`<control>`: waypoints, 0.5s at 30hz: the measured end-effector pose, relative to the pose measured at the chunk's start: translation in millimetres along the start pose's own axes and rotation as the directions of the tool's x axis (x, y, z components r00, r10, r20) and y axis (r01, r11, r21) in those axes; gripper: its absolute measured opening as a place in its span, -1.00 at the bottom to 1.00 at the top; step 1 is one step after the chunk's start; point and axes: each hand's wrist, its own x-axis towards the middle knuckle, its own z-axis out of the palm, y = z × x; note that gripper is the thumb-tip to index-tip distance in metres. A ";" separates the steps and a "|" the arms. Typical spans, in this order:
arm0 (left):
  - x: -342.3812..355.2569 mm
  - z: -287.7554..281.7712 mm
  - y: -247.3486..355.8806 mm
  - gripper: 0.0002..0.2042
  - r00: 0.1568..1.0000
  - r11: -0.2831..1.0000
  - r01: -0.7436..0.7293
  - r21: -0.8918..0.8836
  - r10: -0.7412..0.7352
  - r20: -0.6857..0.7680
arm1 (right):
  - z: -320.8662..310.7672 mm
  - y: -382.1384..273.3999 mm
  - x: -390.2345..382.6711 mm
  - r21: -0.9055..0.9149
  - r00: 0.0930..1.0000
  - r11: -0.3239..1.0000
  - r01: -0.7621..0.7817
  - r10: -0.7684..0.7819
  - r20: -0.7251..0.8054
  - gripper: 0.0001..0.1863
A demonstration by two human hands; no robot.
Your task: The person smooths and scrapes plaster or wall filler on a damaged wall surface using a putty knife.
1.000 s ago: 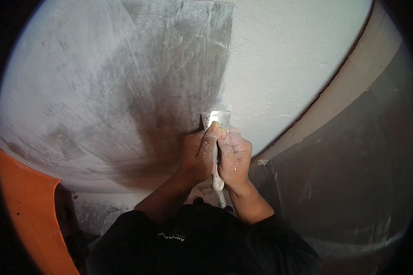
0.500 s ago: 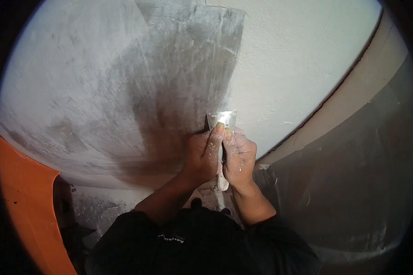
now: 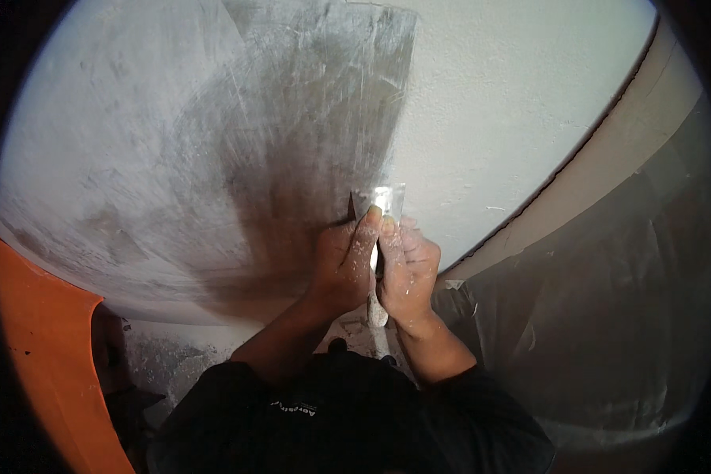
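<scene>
My left hand (image 3: 344, 257) and my right hand (image 3: 407, 268) are closed side by side on a dust-spattered metal scraper (image 3: 379, 197), both thumbs pressed on the back of its wide blade. Its pale, crusted handle sticks out downward between them. The blade lies at a wall surface, on the border between a scraped, streaky grey patch (image 3: 308, 95) and a white textured coat (image 3: 505, 110). A dark shadow of my hands and tool falls on the grey patch, to the left and below.
A jagged dark seam runs along the white coat's right edge, beside a beige strip (image 3: 577, 186). A dark sheet (image 3: 592, 316) fills the lower right. An orange panel (image 3: 47, 340) stands at lower left, next to a dusty, mottled floor (image 3: 182, 355).
Over the last second my hands and the scraper first shifted slightly right and down, then moved slightly up again. Both hands have kept their grip on the scraper.
</scene>
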 end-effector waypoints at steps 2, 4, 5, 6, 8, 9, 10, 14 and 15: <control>6.5 -1.0 17.5 -0.56 0.996 0.994 0.016 0.108 -0.026 0.089 | -0.4 -2.4 0.1 -0.014 1.000 1.000 -0.015 0.015 -0.003 -0.79; -0.3 10.8 11.2 -0.62 1.000 0.999 -0.013 0.050 0.012 0.016 | -0.2 -0.7 -2.2 -0.026 1.000 0.999 -0.023 0.023 -0.009 -0.79; -1.0 13.4 8.4 -0.66 0.998 0.999 -0.045 -0.007 0.045 -0.051 | -0.8 3.8 -6.9 0.007 0.999 0.999 -0.044 0.044 -0.020 -0.79; 1.9 8.9 7.5 -0.66 0.997 0.999 -0.050 -0.005 0.050 -0.052 | -0.9 6.6 -8.5 0.040 0.997 0.997 -0.064 0.065 -0.030 -0.79; 2.1 1.1 10.2 -0.66 0.997 0.999 -0.045 0.020 0.043 0.070 | -1.5 2.1 -6.2 0.027 0.997 0.997 -0.075 0.076 -0.020 -0.78; 3.1 1.5 14.3 -0.66 0.997 0.999 -0.040 0.021 0.038 0.071 | -0.1 -2.3 -0.6 -0.006 0.999 0.999 -0.049 0.049 -0.005 -0.77; 6.5 5.3 20.9 -0.66 0.998 0.999 -0.034 0.005 0.034 0.049 | -0.8 -3.7 2.3 -0.040 1.000 0.999 -0.021 0.021 0.014 -0.77; -1.3 14.7 16.8 -0.64 0.998 0.999 -0.043 -0.016 0.043 -0.038 | -5.7 7.6 -5.4 0.014 0.999 0.999 -0.035 0.035 0.014 -0.75; -2.3 11.8 10.6 -0.64 0.998 0.999 -0.042 -0.013 0.041 -0.039 | -10.6 13.9 -6.4 0.004 0.997 0.998 -0.062 0.062 0.045 -0.75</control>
